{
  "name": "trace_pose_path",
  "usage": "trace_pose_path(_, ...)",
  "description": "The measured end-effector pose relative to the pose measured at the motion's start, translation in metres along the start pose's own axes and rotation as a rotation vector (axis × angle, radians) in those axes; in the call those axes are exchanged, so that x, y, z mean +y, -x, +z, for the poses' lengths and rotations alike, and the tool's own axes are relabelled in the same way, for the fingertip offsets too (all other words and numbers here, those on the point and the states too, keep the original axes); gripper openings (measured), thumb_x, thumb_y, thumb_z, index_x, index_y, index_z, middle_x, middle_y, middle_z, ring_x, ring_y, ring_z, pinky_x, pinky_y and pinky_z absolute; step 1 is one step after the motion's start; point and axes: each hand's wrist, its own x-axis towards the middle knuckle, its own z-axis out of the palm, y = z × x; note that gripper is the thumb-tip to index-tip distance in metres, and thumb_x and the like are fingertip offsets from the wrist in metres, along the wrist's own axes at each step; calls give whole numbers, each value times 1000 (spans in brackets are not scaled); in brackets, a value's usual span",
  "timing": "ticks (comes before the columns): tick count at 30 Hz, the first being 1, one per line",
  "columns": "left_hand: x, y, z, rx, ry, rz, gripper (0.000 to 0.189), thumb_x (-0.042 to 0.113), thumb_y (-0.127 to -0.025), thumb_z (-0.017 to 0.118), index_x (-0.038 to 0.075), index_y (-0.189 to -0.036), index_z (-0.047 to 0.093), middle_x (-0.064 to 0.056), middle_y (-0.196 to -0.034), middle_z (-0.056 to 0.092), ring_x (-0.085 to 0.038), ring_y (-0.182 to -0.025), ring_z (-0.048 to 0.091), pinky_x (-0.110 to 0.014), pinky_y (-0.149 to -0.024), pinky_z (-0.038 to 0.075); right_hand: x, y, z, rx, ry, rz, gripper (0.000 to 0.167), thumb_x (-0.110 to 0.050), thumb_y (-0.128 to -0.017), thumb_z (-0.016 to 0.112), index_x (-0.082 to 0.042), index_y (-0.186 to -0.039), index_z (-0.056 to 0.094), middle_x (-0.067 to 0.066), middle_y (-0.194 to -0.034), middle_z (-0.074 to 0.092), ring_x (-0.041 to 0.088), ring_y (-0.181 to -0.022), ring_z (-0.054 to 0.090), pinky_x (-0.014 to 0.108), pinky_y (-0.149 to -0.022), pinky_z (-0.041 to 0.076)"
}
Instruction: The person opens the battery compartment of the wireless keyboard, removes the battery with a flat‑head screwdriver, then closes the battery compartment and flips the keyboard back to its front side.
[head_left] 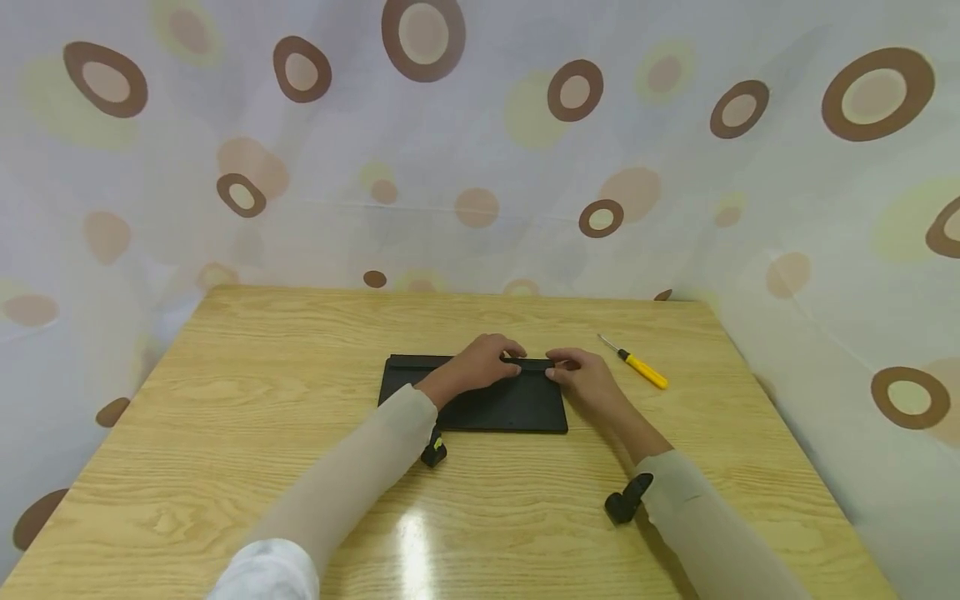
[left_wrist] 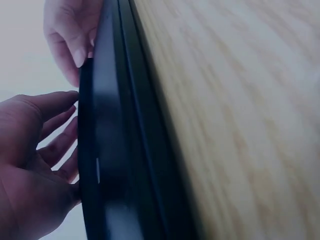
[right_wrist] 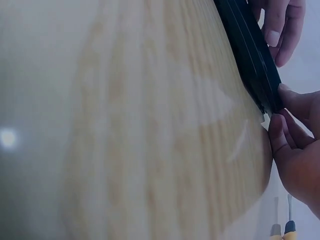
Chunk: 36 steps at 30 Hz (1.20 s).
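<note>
The black rectangular panel [head_left: 517,410] looks like smooth plastic, the pale wood-grained desk [head_left: 525,517] glossy, the yellow-handled screwdriver's shaft [head_left: 609,342] metal.

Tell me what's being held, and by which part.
The black panel: the right hand pinches its far edge near the right corner. The left hand is at that edge too, but whether it grips cannot be told.

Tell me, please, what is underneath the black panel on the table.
The black panel lies over the wooden table, whose surface shows around it. The area directly beneath the panel is covered, so I cannot tell whether anything else is there.
</note>
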Motion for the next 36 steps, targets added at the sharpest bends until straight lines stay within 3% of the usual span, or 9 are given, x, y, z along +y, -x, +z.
trace_pose_path(4, 0, -5, 3, 9, 12, 5, 35, 22, -102, 62, 12, -135, 64, -7, -130, 64, -22, -120, 61, -39, -99, 50, 0, -1, 0, 3, 7, 5, 37, -22, -97, 69, -9, -132, 67, 18, -120, 68, 31, -109, 63, 43, -94, 50)
trace_pose_path(11, 1, -7, 5, 37, -52, 11, 31, 24, -101, 64, 15, -131, 67, -4, -125, 66, -19, -115, 62, -37, -97, 51, 0, -2, 2, 0, 20, 5, 37, -21, -97, 68, -8, -131, 67, 18, -120, 68, 31, -109, 64, 44, -95, 50)
trace_pose_path(19, 1, -8, 5, 34, -32, -6, 28, 26, -101, 64, 17, -127, 69, -1, -121, 67, -16, -108, 63, -35, -91, 52, 2, -2, 1, -1, 26, 8, 38, -23, -98, 67, -9, -133, 66, 18, -122, 67, 31, -110, 63, 44, -95, 50)
trace_pose_path(36, 6, -13, 5, 31, -44, -108, 25, 32, -100, 66, 22, -122, 73, 4, -123, 69, -15, -102, 65, -36, -86, 52, 3, -5, 3, 3, 32, 18, 35, -19, -98, 67, -7, -131, 67, 18, -123, 66, 31, -109, 63, 41, -92, 50)
